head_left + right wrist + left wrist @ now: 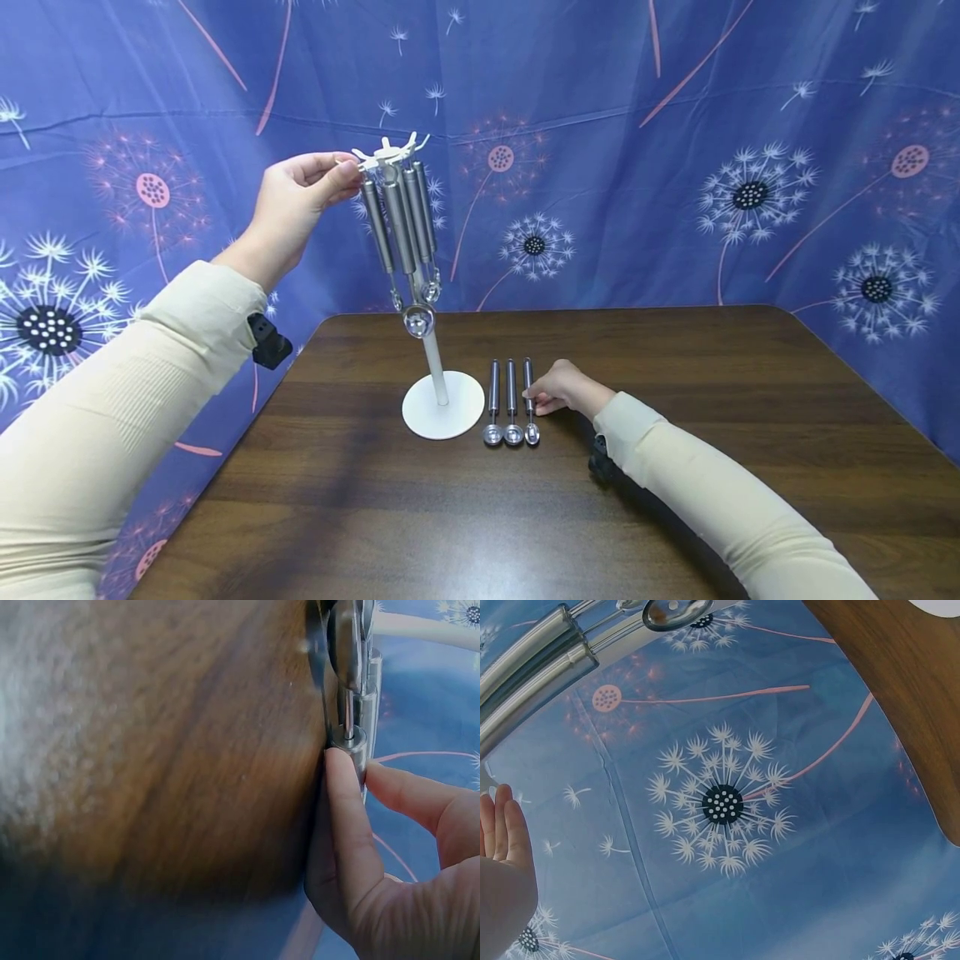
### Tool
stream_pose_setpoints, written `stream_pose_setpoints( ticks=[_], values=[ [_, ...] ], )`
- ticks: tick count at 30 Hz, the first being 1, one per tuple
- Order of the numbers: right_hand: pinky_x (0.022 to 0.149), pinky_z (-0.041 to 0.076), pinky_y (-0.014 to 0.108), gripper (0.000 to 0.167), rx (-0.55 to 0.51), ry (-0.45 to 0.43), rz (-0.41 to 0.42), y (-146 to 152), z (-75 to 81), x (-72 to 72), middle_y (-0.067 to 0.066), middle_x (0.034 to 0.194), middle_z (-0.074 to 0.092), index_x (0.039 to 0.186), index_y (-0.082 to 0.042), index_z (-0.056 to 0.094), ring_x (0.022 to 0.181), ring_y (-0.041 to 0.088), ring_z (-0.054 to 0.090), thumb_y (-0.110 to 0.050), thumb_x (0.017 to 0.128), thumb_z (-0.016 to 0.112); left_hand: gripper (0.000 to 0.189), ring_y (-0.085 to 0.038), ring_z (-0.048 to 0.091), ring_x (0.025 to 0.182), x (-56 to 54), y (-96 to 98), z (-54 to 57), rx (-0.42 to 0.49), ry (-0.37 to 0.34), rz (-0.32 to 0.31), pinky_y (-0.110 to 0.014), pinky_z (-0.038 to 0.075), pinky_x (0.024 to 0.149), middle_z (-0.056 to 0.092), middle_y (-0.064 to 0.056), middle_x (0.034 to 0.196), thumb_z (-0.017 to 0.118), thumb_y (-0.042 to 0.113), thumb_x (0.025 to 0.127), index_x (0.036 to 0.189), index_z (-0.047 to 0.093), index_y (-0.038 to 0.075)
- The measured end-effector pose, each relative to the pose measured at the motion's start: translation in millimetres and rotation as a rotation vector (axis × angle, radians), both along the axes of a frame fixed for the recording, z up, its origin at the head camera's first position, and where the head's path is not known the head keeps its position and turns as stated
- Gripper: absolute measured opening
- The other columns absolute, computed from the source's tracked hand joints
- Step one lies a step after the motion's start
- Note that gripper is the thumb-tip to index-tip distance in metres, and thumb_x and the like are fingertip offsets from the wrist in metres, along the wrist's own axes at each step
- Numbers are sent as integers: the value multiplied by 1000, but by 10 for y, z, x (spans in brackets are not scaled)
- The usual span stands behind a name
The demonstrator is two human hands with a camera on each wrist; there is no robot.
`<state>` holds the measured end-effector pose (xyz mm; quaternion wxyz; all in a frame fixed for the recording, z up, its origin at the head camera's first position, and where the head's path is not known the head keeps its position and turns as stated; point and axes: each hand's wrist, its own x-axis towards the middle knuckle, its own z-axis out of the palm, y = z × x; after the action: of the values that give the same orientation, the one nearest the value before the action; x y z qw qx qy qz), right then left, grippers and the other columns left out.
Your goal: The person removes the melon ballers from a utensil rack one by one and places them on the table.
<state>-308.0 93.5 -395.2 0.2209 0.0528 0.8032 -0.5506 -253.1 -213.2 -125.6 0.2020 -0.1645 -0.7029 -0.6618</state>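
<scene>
With thumb and fingers, my left hand [298,200] pinches one hook at the left of a white utensil rack's top [388,154]. Several metal spoons [398,218] with thick handles hang from that rack; their bowls dangle beside the post. In the left wrist view, hanging handles [536,694] cross the upper left corner. My right hand [564,388] pinches the lower handle of the rightmost metal spoon [532,433] lying on the table. The right wrist view shows the thumb and a finger [349,825] on either side of that handle. Two more spoons [512,392] lie parallel to its left.
The rack's round white base [459,421] stands on the brown wooden table [420,517], just left of the lying spoons. Behind the table hangs a blue cloth [600,208] printed with dandelions.
</scene>
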Motion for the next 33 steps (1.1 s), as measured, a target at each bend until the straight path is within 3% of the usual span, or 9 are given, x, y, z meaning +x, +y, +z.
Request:
stream_pose_setpoints(
  ticks=[15, 25, 33],
  values=[
    [60, 61, 27, 34, -9, -10, 6, 25, -9, 0, 11, 69, 57, 107, 11, 49, 49, 12, 59, 3, 83, 71, 20, -9, 69, 83, 16, 18, -5, 15, 11, -4, -19, 56, 85, 72, 1, 88, 74, 15, 86, 100, 68, 2],
    [61, 61, 26, 48, -34, 11, 2, 79, -13, -4, 14, 84, 53, 118, 11, 37, 54, 13, 58, 0, 85, 70, 20, -9, 69, 82, 37, 31, 2, 15, 21, -1, -19, 56, 84, 72, 1, 87, 74, 14, 86, 101, 68, 1],
    [63, 62, 27, 30, -62, 10, 3, 82, 50, -35, 11, 73, 56, 106, 10, 47, 53, 13, 60, 0, 86, 67, 21, -9, 69, 82, 64, 41, 4, -5, 11, 19, -18, 56, 84, 72, 2, 87, 74, 16, 86, 101, 69, 2]
  ],
)
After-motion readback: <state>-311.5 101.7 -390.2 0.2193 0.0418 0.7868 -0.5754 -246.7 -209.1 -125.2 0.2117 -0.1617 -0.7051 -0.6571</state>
